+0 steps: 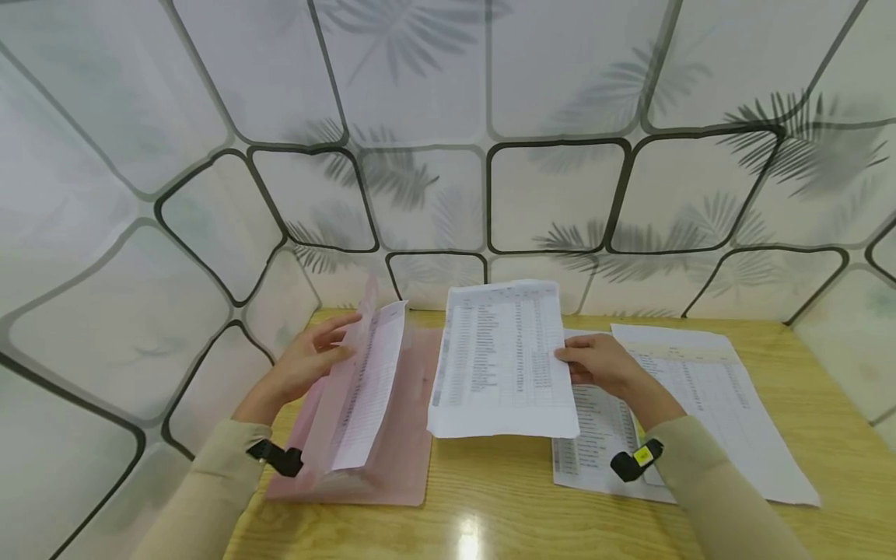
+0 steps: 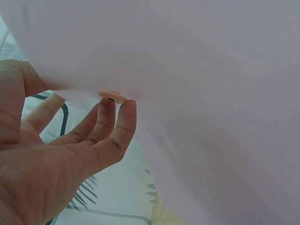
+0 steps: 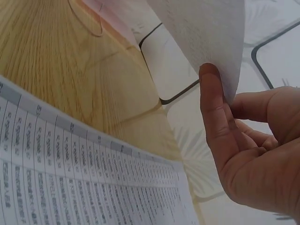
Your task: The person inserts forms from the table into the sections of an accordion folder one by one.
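A translucent pink document folder (image 1: 413,435) lies spread on the table's left part, its cover raised. My left hand (image 1: 308,362) pinches the cover's upper left edge; in the left wrist view the fingertips meet the pink plastic (image 2: 211,93) beside a small round snap button (image 2: 111,97). Against the raised cover leans a printed sheet (image 1: 374,389). Held up over the middle is another sheet (image 1: 504,358) with a printed table. My right hand (image 1: 605,362) pinches its right edge between thumb and fingers, as the right wrist view shows on the paper's corner (image 3: 220,51).
More printed sheets (image 1: 707,404) lie on the right of the wooden table (image 1: 490,498), partly under my right forearm. One sheet (image 1: 595,435) sits below the held paper. A patterned curtain (image 1: 434,194) closes off the back and sides.
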A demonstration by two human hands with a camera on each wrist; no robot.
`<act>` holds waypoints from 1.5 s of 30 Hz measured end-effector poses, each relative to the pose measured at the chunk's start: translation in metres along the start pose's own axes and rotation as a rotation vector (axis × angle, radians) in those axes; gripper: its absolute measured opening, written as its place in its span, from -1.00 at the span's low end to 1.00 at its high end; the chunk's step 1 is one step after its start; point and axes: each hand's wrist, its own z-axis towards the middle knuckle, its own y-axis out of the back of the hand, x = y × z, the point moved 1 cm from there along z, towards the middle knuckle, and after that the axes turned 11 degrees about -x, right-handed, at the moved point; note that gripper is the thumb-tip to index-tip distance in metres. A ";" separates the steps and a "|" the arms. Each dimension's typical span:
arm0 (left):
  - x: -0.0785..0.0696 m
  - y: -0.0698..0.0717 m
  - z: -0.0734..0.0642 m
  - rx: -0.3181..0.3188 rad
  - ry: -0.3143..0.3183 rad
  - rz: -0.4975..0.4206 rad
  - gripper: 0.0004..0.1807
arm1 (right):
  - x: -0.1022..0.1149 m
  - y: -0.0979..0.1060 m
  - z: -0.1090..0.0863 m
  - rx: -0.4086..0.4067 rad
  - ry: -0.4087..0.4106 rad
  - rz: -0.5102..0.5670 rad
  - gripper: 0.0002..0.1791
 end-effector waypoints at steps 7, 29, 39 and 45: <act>0.000 0.000 0.000 -0.005 0.009 0.003 -0.32 | 0.008 -0.012 0.002 0.033 0.036 -0.020 -0.32; -0.001 0.000 0.000 -0.013 -0.004 0.042 -0.33 | 0.029 -0.057 0.001 0.115 0.062 0.034 -0.50; -0.002 0.000 -0.001 -0.015 -0.003 0.037 -0.33 | 0.030 -0.077 0.002 0.123 0.043 0.080 -0.52; -0.001 0.001 -0.001 -0.010 -0.006 0.026 -0.32 | 0.032 -0.088 0.001 0.120 0.029 0.083 -0.54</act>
